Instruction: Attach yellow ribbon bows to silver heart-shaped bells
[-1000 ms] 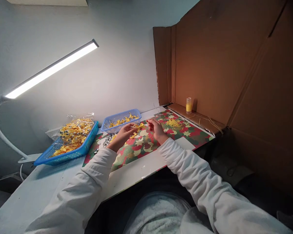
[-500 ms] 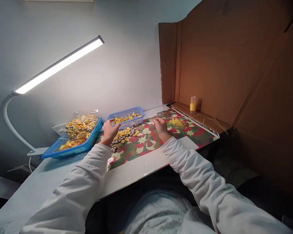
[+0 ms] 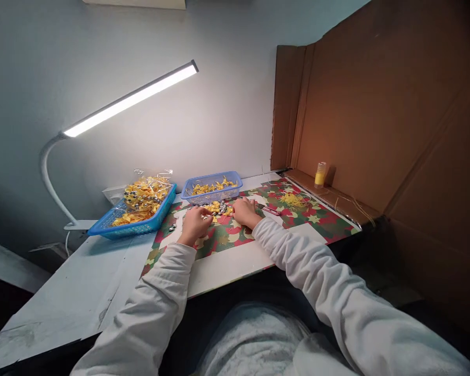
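Observation:
On the camouflage-patterned sheet (image 3: pixel 227 241) lies a pile of yellow ribbon pieces and silver bells (image 3: pixel 218 207). My left hand (image 3: pixel 196 225) is at the near left side of this pile, thumb and fingers bent together; whatever is in the pinch is too small to make out. At the pile's right edge, my right hand (image 3: pixel 244 211) has its fingers curled down, their tips mostly hidden behind the hand. Just right of it lies a small pink-handled tool (image 3: pixel 270 210), perhaps a cutter. A few loose bells (image 3: pixel 173 227) sit left of my left hand.
A blue basket (image 3: pixel 131 230) with bagged yellow-and-silver pieces stands left. Behind the pile is a lighter blue basket (image 3: pixel 211 197) of yellow pieces. Yellow thread scraps (image 3: pixel 293 200) lie right, near a small yellow bottle (image 3: pixel 320 175). A lit lamp (image 3: pixel 131 99) hangs over; cardboard (image 3: pixel 356 115) walls the right.
Both hands, raised and apart before, are now lower and closer together at the pile. The pink-handled tool now shows beside my right hand. The camera view has shifted left.

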Motion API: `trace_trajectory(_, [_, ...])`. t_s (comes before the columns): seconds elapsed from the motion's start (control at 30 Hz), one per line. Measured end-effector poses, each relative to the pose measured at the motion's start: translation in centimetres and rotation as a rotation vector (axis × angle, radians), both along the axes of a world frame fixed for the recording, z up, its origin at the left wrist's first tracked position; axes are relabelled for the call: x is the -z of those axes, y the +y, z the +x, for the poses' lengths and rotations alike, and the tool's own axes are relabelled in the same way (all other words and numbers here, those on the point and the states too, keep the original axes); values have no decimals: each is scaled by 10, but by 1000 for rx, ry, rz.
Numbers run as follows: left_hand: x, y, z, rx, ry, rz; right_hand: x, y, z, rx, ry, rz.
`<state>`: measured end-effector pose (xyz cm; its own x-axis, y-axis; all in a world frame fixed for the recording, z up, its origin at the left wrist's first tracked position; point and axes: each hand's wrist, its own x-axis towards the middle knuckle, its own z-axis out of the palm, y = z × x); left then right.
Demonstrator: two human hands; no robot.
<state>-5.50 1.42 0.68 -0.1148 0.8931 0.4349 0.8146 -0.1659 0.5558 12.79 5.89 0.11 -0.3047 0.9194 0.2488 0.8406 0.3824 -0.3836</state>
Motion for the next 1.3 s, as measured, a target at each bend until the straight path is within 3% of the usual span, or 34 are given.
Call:
trace_trajectory(0.07, [-5,-5,7,100,-191,-89,1,3,1,-33,162,-15])
trace_trajectory(0.17, [-11,-11,23,330,-481,-469,4,7,8,-155,499,10])
trace_trajectory(0.23, [-13,-10,33,425,-660,-581,6,8,10,-221,668,27])
trace_trajectory(0.4, [-3,1,38,376,-905,-304,12,3,6,-331,759,70])
trace_trajectory(0.5, [4,5,36,374,-982,-233,14,-2,3,-374,737,60])
trace_trajectory(0.7, [7,5,37,386,-1037,-201,15,-6,3,-411,676,41])
trace_trajectory(0.83, [6,0,36,395,-1036,-171,15,-3,4,-429,714,-65])
trace_trajectory(1.03, [8,-7,36,400,-763,-140,7,-2,6,-395,1039,-302])
trace_trajectory(1.2, [11,-8,36,444,-612,-139,7,-5,6,-478,1090,-400])
trace_trajectory(1.3, [13,-7,36,443,-574,-134,9,-6,5,-451,1111,-394])
